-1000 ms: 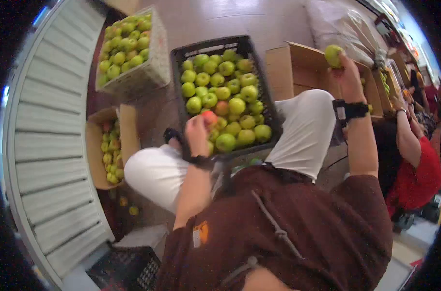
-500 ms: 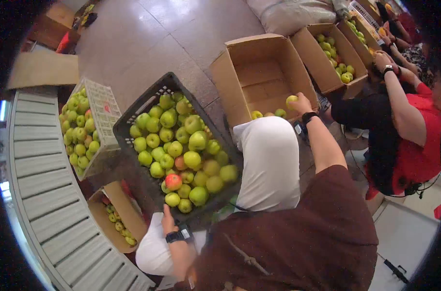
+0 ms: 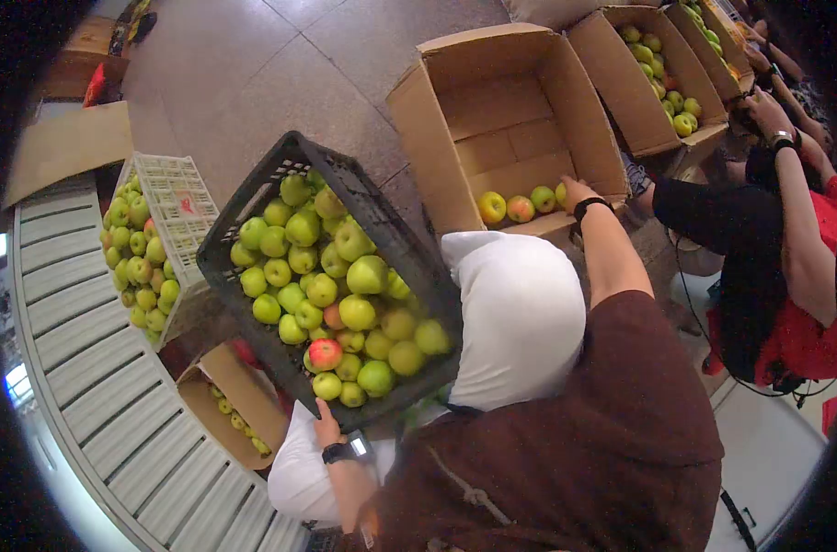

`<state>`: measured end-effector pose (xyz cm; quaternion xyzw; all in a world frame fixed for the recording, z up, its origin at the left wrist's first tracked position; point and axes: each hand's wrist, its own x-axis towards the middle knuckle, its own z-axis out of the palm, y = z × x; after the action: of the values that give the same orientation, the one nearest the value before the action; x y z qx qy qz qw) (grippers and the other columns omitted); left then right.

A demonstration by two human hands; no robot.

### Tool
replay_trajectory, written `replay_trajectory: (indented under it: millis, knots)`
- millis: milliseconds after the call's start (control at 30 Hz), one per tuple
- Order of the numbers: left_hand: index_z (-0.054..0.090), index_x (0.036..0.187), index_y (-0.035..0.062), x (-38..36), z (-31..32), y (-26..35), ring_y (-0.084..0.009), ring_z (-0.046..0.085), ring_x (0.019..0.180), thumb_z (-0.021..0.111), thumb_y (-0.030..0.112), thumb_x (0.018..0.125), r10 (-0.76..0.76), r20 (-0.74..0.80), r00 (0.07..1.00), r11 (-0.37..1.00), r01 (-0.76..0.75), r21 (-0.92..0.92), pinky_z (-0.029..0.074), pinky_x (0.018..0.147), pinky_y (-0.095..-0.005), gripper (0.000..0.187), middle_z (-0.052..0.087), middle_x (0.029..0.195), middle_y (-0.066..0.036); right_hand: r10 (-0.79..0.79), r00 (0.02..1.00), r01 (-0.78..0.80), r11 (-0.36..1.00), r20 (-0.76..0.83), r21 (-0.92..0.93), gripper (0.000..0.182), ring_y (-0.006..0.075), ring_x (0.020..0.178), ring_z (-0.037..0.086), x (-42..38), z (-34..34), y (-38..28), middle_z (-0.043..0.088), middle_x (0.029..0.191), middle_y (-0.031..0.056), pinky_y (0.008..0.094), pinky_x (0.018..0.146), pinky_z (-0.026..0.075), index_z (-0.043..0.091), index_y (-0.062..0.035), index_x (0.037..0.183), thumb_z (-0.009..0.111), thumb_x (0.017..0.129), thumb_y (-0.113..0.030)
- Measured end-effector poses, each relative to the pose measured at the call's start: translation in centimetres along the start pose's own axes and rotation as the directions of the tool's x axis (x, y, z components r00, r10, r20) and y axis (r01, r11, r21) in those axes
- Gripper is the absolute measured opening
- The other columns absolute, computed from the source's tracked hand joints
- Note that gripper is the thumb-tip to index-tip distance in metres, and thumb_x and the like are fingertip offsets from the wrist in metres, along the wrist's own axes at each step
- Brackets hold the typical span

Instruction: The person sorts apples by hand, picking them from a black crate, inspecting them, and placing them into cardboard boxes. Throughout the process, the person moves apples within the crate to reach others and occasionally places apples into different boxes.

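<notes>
My right hand (image 3: 577, 195) reaches into an open cardboard box (image 3: 437, 152), its fingers closed round a green apple (image 3: 561, 193) at the near right end. Beside it in the box lie a green apple (image 3: 543, 199), a reddish apple (image 3: 521, 209) and a yellow-green apple (image 3: 491, 207), in a row along the near wall. My left hand (image 3: 327, 428) rests at the near corner of a black crate (image 3: 331, 152) full of green apples, its fingers against the rim. One red apple (image 3: 325, 354) shows among them.
A white crate (image 3: 187, 198) of apples stands at the left by a slatted roller conveyor (image 3: 97, 350). Below it is a small cardboard box (image 3: 244, 386) with apples. At the right, people sit by more apple boxes (image 3: 621, 87); one wears red (image 3: 805, 313).
My right hand has lowered its apple to the row at the box's near wall. The view has shifted, showing the row more fully. My left hand stays at the black crate.
</notes>
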<state>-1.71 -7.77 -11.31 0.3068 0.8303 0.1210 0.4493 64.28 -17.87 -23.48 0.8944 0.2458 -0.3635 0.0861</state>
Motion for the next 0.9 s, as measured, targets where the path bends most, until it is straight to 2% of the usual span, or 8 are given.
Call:
replay_trajectory:
  millis: [233,300,400,500,600,800,833,900]
  knots:
    - [0.048,0.101,-0.0111,0.6,-0.2,-0.5,-0.0205,0.059,0.066,0.051,0.063,0.074,-0.069,-0.049,0.996,0.998,0.069,0.007,0.048,0.049,-0.0350,0.079,0.056,0.086,-0.013,-0.462,0.673,0.629,0.768,-0.578,0.119,0.045,0.0307,0.102,0.051,-7.0,1.7,-4.6,0.053,0.106,0.0193,0.0437,0.086,0.040,0.043,-0.0058,0.121,0.045,0.084,-0.031]
    - [0.048,0.102,-0.0104,1.1,-0.1,-0.9,-0.0201,0.058,0.062,0.051,0.065,0.073,-0.070,-0.047,0.996,0.996,0.068,-0.051,0.046,0.045,-0.0341,0.080,0.057,0.082,-0.012,-0.459,0.877,0.384,0.495,-0.140,0.779,0.037,0.0304,0.096,0.052,-10.9,2.8,-6.2,0.055,0.099,0.0170,0.0414,0.080,0.041,0.051,-0.0054,0.109,0.050,0.079,-0.027]
    - [0.051,0.098,-0.0090,-0.3,0.0,0.6,-0.0178,0.056,0.056,0.049,0.068,0.072,-0.080,0.007,0.997,0.995,0.080,0.056,0.040,0.037,-0.0311,0.081,0.055,0.073,-0.009,-0.726,0.483,0.858,0.504,-0.489,0.099,0.027,0.0303,0.090,0.052,-13.0,4.6,-5.7,0.057,0.097,0.0140,0.0376,0.075,0.041,0.055,-0.0067,0.097,0.051,0.077,-0.024]
    - [0.054,0.092,-0.0071,-0.8,0.0,1.4,-0.0149,0.050,0.048,0.047,0.071,0.070,-0.173,-0.059,0.983,0.968,0.181,0.176,0.031,0.032,-0.0285,0.081,0.052,0.066,-0.006,-0.577,0.724,0.624,0.312,-0.379,0.716,0.024,0.0269,0.085,0.053,-7.9,9.8,-3.9,0.059,0.093,0.0116,0.0360,0.073,0.041,0.057,-0.0070,0.094,0.050,0.079,-0.025]
    - [0.056,0.086,-0.0076,-1.5,-0.3,2.0,-0.0141,0.043,0.042,0.046,0.073,0.069,-0.106,-0.078,0.991,0.954,0.123,0.273,0.027,0.032,-0.0280,0.083,0.048,0.063,-0.005,-0.476,0.870,-0.347,-0.408,0.128,0.844,0.029,0.0162,0.079,0.056,-14.3,2.6,-5.6,0.063,0.085,0.0081,0.0283,0.071,0.042,0.060,-0.0051,0.095,0.046,0.088,-0.029]
    - [0.051,0.098,-0.0168,-1.5,-0.2,2.2,-0.0240,0.059,0.068,0.045,0.073,0.069,-0.132,-0.063,0.989,0.944,0.145,0.298,0.044,0.049,-0.0379,0.095,0.059,0.083,-0.016,-0.517,0.774,0.630,0.567,-0.365,0.531,0.031,0.0173,0.087,0.056,-10.0,1.9,1.2,0.062,0.097,0.0107,0.0266,0.077,0.042,0.059,-0.0047,0.102,0.044,0.088,-0.028]
    - [0.051,0.101,-0.0155,-1.7,0.0,2.5,-0.0243,0.060,0.069,0.047,0.071,0.070,-0.147,-0.061,0.987,0.941,0.159,0.299,0.044,0.048,-0.0390,0.093,0.059,0.085,-0.018,-0.184,0.953,0.284,0.268,-0.241,0.920,0.028,0.0201,0.090,0.055,-18.0,-4.6,-2.8,0.060,0.100,0.0113,0.0289,0.079,0.043,0.058,-0.0024,0.102,0.049,0.085,-0.022]
    - [0.053,0.098,-0.0142,0.7,0.1,-0.3,-0.0250,0.060,0.067,0.042,0.076,0.067,-0.109,-0.009,0.994,0.988,0.109,0.107,0.045,0.048,-0.0386,0.096,0.059,0.084,-0.018,-0.233,0.748,0.592,0.658,-0.621,0.466,0.027,0.0204,0.092,0.055,-22.5,-10.1,-3.8,0.058,0.099,0.0087,0.0297,0.081,0.043,0.055,0.0028,0.103,0.054,0.079,-0.010]
